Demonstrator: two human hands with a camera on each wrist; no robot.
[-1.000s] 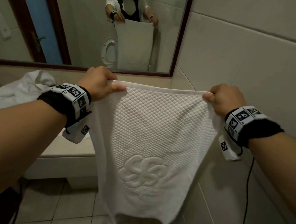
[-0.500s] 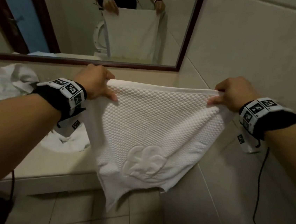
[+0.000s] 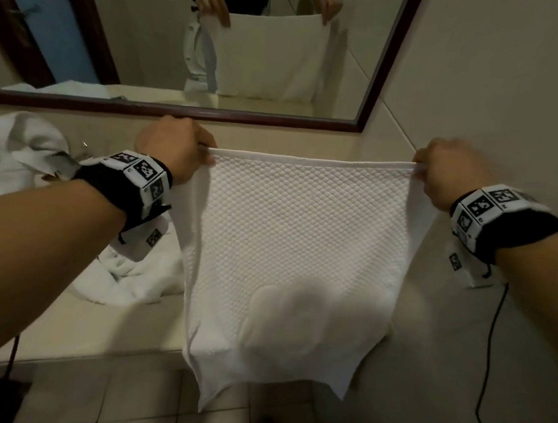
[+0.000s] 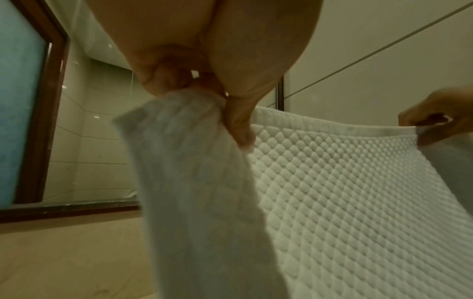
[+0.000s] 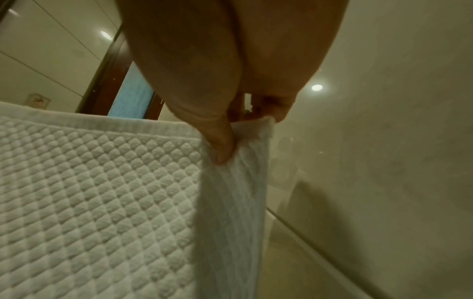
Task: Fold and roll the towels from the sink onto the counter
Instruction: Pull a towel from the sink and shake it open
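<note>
A white waffle-textured towel [image 3: 294, 247] hangs stretched between my two hands above the beige counter [image 3: 113, 328]. My left hand [image 3: 177, 150] pinches its upper left corner, and my right hand [image 3: 446, 175] pinches the upper right corner. The left wrist view shows my thumb pressed on the towel [image 4: 345, 192] and the right hand [image 4: 440, 117] across from it. In the right wrist view, thumb and curled fingers clamp the towel [image 5: 89, 192] at its edge. Its lower end drapes over the counter's front edge. More crumpled white towels [image 3: 11, 155] lie at the left.
A dark-framed mirror [image 3: 372, 93] runs along the back wall and reflects the towel and hands. A tiled wall [image 3: 508, 80] stands close on the right. A black cable [image 3: 490, 354] hangs down at the right. Floor tiles [image 3: 146, 407] show below the counter.
Both hands have carried the stretched towel forward and lower over the counter. Its lower end has swung from hanging over the floor onto the counter's front edge.
</note>
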